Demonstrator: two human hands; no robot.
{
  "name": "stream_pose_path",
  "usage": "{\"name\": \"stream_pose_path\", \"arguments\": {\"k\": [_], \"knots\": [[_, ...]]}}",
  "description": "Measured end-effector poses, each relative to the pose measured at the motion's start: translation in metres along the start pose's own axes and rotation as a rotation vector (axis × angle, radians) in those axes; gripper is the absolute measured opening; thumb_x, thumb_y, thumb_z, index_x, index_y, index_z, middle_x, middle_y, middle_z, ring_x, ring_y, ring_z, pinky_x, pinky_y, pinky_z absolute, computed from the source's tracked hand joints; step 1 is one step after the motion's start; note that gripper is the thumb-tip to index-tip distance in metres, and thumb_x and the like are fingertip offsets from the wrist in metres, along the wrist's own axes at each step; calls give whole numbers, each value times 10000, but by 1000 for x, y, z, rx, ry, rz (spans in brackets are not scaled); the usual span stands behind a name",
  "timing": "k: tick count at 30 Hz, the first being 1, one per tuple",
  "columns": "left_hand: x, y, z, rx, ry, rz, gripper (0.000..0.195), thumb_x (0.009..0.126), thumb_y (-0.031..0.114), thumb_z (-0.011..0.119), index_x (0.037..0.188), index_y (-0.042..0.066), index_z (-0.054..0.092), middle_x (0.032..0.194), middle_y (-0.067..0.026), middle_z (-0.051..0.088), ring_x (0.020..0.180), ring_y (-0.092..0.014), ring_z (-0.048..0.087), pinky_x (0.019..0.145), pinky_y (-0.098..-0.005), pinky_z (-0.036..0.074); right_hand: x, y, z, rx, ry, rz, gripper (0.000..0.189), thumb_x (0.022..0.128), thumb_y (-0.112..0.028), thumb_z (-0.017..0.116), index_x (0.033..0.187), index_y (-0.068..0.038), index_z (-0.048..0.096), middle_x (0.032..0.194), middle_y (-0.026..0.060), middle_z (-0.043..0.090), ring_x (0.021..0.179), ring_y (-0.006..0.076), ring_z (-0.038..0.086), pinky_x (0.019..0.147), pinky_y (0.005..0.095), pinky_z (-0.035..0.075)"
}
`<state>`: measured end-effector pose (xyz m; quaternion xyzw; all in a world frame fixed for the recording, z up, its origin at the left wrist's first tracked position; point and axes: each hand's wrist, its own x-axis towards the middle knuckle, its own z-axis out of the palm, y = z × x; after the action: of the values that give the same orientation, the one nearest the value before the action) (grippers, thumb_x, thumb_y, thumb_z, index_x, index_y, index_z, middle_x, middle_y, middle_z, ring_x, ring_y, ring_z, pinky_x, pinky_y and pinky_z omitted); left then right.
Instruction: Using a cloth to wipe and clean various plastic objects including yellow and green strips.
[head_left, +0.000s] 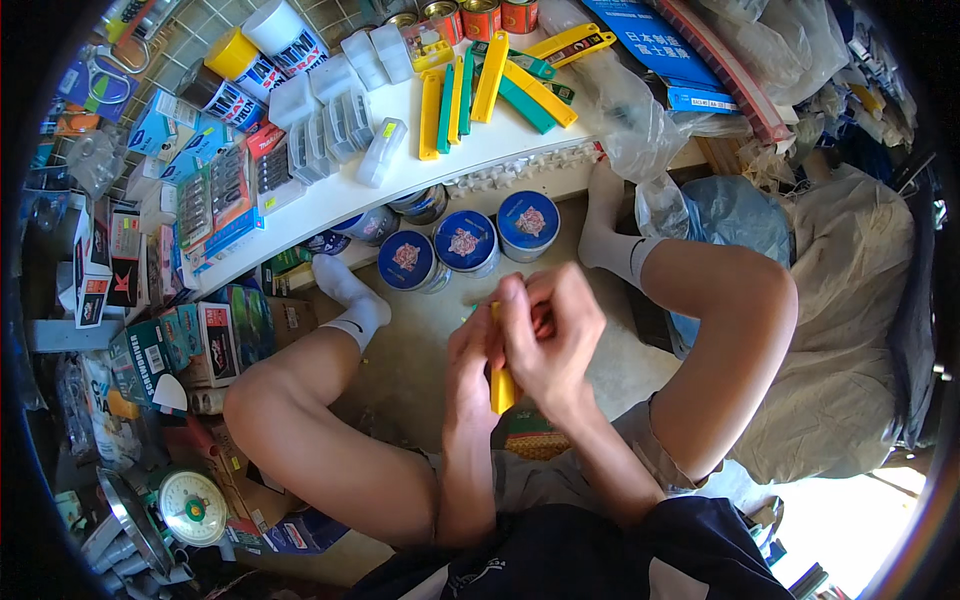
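Note:
Both hands meet over the floor between my knees, around a yellow plastic case (502, 390) whose lower end sticks out below the fingers. My left hand (471, 364) grips it from the left side. My right hand (559, 337) is curled against its upper part, thumb on top; what its fingers pinch is hidden. On the white shelf ahead lies a loose pile of similar slim cases, yellow ones (490, 79) and green ones (525, 105). A small clear plastic box (382, 152) lies to the left of that pile.
Blue-lidded tubs (465, 240) stand on the floor below the shelf (315, 206). Spray cans (281, 41) and packs of bits (274, 169) crowd its left part. A dial scale (192, 508) stands at lower left; a draped cloth (840, 322) is at right.

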<state>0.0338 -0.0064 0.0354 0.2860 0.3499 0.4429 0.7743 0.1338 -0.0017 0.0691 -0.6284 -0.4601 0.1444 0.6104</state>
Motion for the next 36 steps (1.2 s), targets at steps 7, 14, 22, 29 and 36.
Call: {"name": "stream_pose_path", "arguments": {"k": [7,14,22,29,36], "knots": [[4,-11,15,-412,44,124,649,1081,422,455,1550,-17,367,1530,-196,486,1446,-249,429,1196,-414,337,-14,2,-5,-105,-186,-54,319,882,-110,741,666,-33,520,633,94,534,511,191,516,498,329,413],[12,-24,-6,-259,-8,-72,544,1091,380,474,1494,15,471,1348,-110,631,1182,-159,631,1007,-314,507,14,1,1,-91,56,79,348,903,-152,780,677,-37,541,618,92,512,500,207,508,480,342,402],[12,-15,-22,-322,176,-8,554,1060,456,515,1527,167,440,1405,-124,583,1378,-314,512,1152,-538,401,-43,23,-8,17,-414,-14,240,841,-135,726,689,-44,565,630,118,562,557,298,601,558,408,505],[12,-4,-51,-470,209,259,474,1042,317,622,1463,131,506,1139,-8,613,966,-81,571,805,-275,485,-18,14,-25,343,-692,304,318,937,-137,719,681,-15,575,619,45,603,556,64,558,512,274,449],[10,-2,-8,-159,440,239,412,1033,242,646,1407,85,570,1157,-20,651,873,-69,573,731,-245,487,-29,9,-12,31,-471,60,287,888,-171,770,707,-32,596,667,89,584,549,203,590,526,341,477]]}}
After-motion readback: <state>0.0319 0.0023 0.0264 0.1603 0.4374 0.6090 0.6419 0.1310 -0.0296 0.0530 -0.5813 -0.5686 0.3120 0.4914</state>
